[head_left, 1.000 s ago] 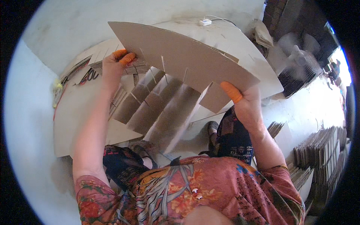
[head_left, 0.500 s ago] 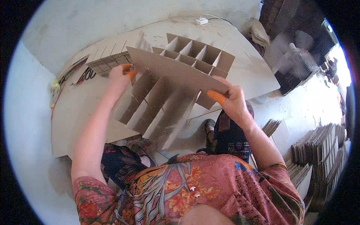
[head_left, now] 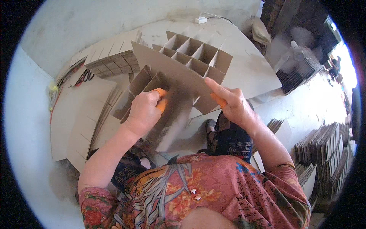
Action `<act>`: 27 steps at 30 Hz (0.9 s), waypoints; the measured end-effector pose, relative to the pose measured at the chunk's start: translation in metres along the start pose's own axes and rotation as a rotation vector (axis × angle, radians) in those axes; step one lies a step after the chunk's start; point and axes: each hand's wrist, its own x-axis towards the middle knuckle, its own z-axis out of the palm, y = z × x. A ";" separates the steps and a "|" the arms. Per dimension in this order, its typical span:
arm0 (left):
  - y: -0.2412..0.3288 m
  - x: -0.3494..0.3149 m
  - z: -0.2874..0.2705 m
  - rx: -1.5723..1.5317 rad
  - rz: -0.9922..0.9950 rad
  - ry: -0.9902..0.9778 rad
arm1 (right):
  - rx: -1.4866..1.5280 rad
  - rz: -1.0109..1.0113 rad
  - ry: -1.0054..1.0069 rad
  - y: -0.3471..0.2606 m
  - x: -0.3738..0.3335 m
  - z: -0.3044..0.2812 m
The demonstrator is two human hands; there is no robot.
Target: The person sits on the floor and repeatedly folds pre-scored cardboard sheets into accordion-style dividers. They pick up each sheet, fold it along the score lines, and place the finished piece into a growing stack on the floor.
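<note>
Tilted over the table's near edge is a partly interlocked cardboard divider (head_left: 167,66), with a long strip along its far side and several cross strips slotted toward me. My left hand (head_left: 146,108) has orange covers on thumb and forefinger; these are closed on a cross strip near the middle, whose near part is blurred. At the right end of the long strip, my right hand (head_left: 236,103) grips the cardboard between thumb and fingers, forefinger stretched along its edge. Just beyond lies another cardboard divider (head_left: 202,53), its cells formed by crossed strips.
A stack of slotted cardboard strips (head_left: 114,63) stands at the far left, near dark-handled scissors (head_left: 87,76). More slotted sheets (head_left: 82,131) lie at the table's left. A white plug block (head_left: 201,20) sits at the back. Bundled cardboard (head_left: 322,147) and a fan (head_left: 295,57) are on the right.
My left hand has moved right and nearer, from the long strip's left end to the cross strips. My right hand stays at the right end. Slotted sheets now show at the left.
</note>
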 end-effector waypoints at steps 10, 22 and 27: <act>-0.008 0.001 0.005 -0.072 0.060 0.043 | 0.024 -0.051 0.032 0.005 0.010 0.007; -0.022 0.011 -0.020 -0.329 0.055 0.211 | -0.053 0.055 -0.064 0.042 0.003 0.027; -0.107 0.059 -0.073 0.062 -0.068 0.408 | -0.106 -0.026 0.193 0.064 0.014 0.046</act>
